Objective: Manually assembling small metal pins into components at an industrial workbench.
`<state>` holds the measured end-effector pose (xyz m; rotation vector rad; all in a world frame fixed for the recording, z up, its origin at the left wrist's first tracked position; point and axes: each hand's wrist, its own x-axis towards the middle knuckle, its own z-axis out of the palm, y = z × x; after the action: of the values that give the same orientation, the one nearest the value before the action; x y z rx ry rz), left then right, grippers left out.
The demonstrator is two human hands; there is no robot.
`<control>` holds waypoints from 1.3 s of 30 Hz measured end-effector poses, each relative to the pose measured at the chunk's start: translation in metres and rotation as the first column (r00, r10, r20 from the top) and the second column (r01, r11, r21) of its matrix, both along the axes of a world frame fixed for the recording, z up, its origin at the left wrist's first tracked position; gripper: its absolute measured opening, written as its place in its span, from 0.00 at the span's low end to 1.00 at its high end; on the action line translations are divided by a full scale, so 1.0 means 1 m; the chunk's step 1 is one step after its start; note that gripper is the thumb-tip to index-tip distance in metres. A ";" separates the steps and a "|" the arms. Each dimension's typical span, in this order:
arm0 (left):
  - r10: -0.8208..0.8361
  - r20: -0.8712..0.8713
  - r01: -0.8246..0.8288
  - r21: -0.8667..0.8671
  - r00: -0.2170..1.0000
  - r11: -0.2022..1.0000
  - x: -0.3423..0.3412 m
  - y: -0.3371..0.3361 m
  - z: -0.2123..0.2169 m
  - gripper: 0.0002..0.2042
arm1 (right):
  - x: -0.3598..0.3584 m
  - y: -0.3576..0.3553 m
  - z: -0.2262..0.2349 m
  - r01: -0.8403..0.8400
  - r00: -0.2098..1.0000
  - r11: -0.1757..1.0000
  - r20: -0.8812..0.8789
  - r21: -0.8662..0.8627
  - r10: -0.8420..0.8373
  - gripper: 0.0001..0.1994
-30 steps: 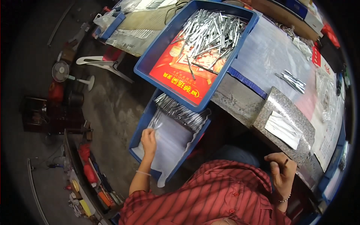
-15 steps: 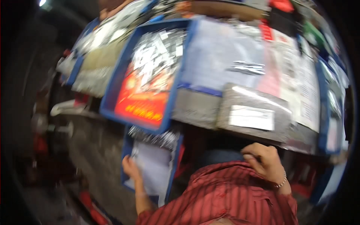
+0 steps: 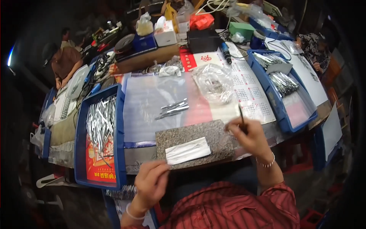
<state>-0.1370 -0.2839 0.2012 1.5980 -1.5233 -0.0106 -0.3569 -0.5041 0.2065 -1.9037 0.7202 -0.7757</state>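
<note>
In front of me lies a speckled grey stone slab (image 3: 183,135) with a folded white paper (image 3: 188,151) on it. My left hand (image 3: 151,181) is at the slab's front left corner, close to the paper's end. Its fingers are curled together; what they hold, if anything, I cannot make out. Over the slab's right end, my right hand (image 3: 249,137) is closed round a thin dark rod (image 3: 241,111) that points up. Several slim silvery metal pieces (image 3: 173,108) lie beyond the slab on a clear plastic sheet (image 3: 141,110).
A blue tray (image 3: 79,152) heaped with silvery strips stands left. Another blue tray (image 3: 280,116) with bagged metal pieces is at right. A clear plastic bag (image 3: 213,82) lies on the calendar sheet (image 3: 255,99). Other people sit at the far left and far right.
The view has swung toward the right. My left hand has come up from the lower blue tray to the slab. My right hand has risen from my lap and now holds the rod.
</note>
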 end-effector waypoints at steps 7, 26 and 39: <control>-0.373 0.087 0.367 0.080 0.924 0.927 -0.011 -0.207 -0.021 0.12 | 0.041 -0.174 -0.028 0.288 0.957 0.950 -0.007 -0.118 -0.291 0.11; -0.426 0.416 0.219 0.459 0.803 0.861 0.007 -0.277 -0.091 0.09 | 0.112 -0.296 -0.086 -0.022 0.884 0.913 -0.434 -0.408 -0.173 0.10; -0.412 0.464 0.188 0.455 0.784 0.870 0.005 -0.274 -0.094 0.07 | 0.128 -0.271 -0.066 -0.083 0.943 0.904 -0.327 -0.419 -0.066 0.12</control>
<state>-0.1325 -0.5577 0.1074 1.7217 -2.3535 -0.0384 -0.2288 -0.7750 0.1408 -2.4807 0.7920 -0.6457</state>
